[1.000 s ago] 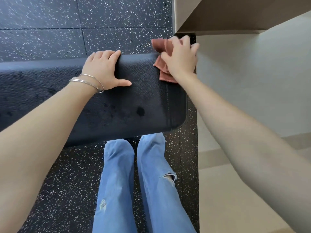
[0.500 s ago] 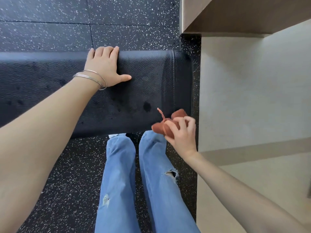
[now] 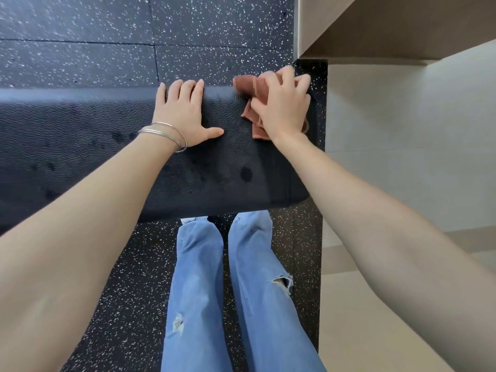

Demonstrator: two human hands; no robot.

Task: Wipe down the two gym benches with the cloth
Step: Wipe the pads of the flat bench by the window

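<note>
A black padded gym bench (image 3: 80, 146) runs across the view from the left edge to just right of centre, with dark wet spots on its textured top. My left hand (image 3: 182, 114) lies flat on the pad near its far edge, fingers curled over that edge, two silver bangles on the wrist. My right hand (image 3: 281, 108) presses a crumpled rust-red cloth (image 3: 249, 89) onto the bench's far right corner; most of the cloth is hidden under the hand. Only one bench is in view.
Black speckled rubber flooring (image 3: 80, 36) lies beyond and under the bench. A pale wall and beige floor (image 3: 402, 157) border the mat on the right, with a brown ledge (image 3: 389, 28) overhead. My legs in blue jeans (image 3: 214, 291) stand against the bench's near side.
My right hand has carried the cloth from the bench's near right edge back to its far right corner. My left hand has stayed planted on the pad.
</note>
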